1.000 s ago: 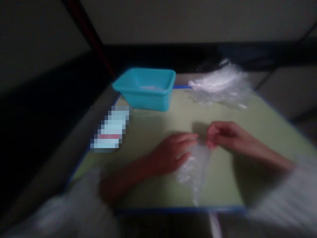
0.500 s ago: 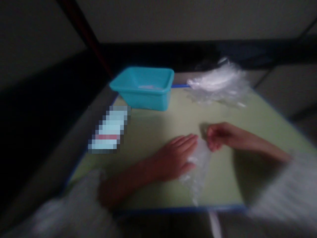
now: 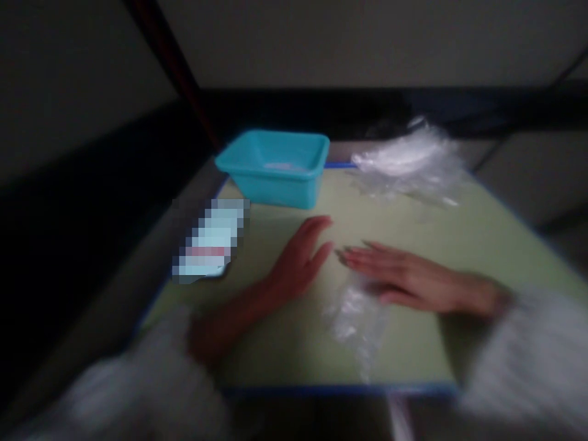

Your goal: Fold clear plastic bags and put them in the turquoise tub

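Observation:
A crumpled clear plastic bag (image 3: 356, 318) lies on the table near its front edge. My right hand (image 3: 399, 275) rests flat over the bag's far end, fingers stretched out toward the left. To the left of the bag, my left hand (image 3: 303, 257) is apart from it, thumb and fingers spread with nothing between them. Whether the left hand touches the tabletop, I cannot tell. Part of the bag is hidden beneath the right hand.
On the pale yellow-green table (image 3: 285, 349) with blue edging, a turquoise plastic basin (image 3: 280, 187) stands at the back left, something pale inside. A heap of clear plastic bags (image 3: 408, 162) lies at the back right. A blurred-out, lit phone-like object (image 3: 211, 239) is by the left edge.
My left hand has come off the bag and moved left and away from me. My right hand has opened from its curled grip and now lies flat over the bag's far end.

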`<action>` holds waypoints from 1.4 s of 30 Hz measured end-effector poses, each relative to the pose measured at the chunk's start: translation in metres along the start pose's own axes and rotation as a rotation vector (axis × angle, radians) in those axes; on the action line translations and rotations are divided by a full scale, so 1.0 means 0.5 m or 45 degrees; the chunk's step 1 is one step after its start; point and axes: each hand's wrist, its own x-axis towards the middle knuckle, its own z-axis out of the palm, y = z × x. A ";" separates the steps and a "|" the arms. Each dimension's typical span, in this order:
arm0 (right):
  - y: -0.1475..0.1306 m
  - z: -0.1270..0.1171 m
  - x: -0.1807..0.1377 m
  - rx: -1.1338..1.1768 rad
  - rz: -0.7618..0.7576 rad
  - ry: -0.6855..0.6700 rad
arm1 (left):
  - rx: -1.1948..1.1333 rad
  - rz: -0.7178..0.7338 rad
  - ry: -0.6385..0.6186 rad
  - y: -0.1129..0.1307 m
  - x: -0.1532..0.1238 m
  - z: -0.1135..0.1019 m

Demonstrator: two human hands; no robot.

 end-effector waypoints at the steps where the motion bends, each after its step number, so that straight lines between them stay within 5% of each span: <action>1: 0.002 0.008 0.001 -0.064 -0.012 -0.056 | -0.029 -0.033 0.062 -0.005 0.005 -0.004; 6: 0.008 0.033 0.003 -0.242 0.049 -0.105 | -0.094 -0.111 0.192 -0.009 0.015 -0.014; 15: 0.034 0.050 0.014 -0.458 0.546 0.213 | 0.028 0.012 0.131 -0.003 0.008 -0.005; 24: 0.008 0.059 0.019 -0.412 0.322 0.191 | 0.186 0.071 -0.092 0.020 -0.009 0.014; 32: 0.011 0.064 0.026 -0.388 0.328 0.119 | 0.357 0.422 -0.591 0.036 -0.019 0.023; 42: 0.012 0.069 0.023 -0.377 0.381 0.172 | 0.584 0.400 -0.657 0.033 -0.032 0.024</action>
